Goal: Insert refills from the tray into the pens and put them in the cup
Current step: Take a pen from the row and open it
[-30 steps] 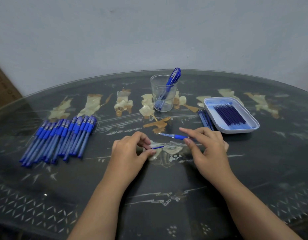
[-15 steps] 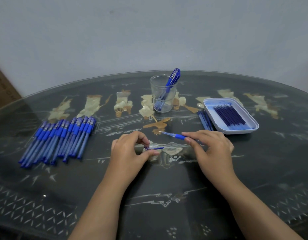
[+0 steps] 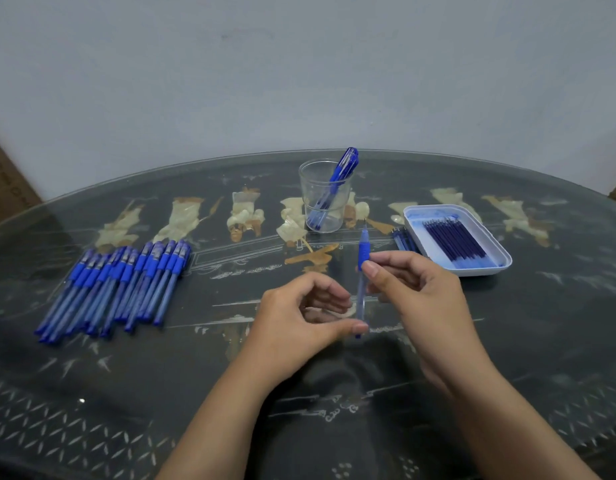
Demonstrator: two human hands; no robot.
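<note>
Centrally in the head view, a pen (image 3: 361, 271) stood nearly upright above the tabletop (image 3: 542, 341), tip pointing away. The right hand (image 3: 421, 299) pinched it just below the blue sleeve, a narrow grip. The left hand (image 3: 299, 313) curled round its lower end, thumb against the barrel. Behind stood the clear cup (image 3: 310, 188) with leaning pens (image 3: 344, 164). The tray (image 3: 486, 271) of refills (image 3: 453, 237) sat to the right, and a row of pens (image 3: 119, 285) lay well to the left.
</note>
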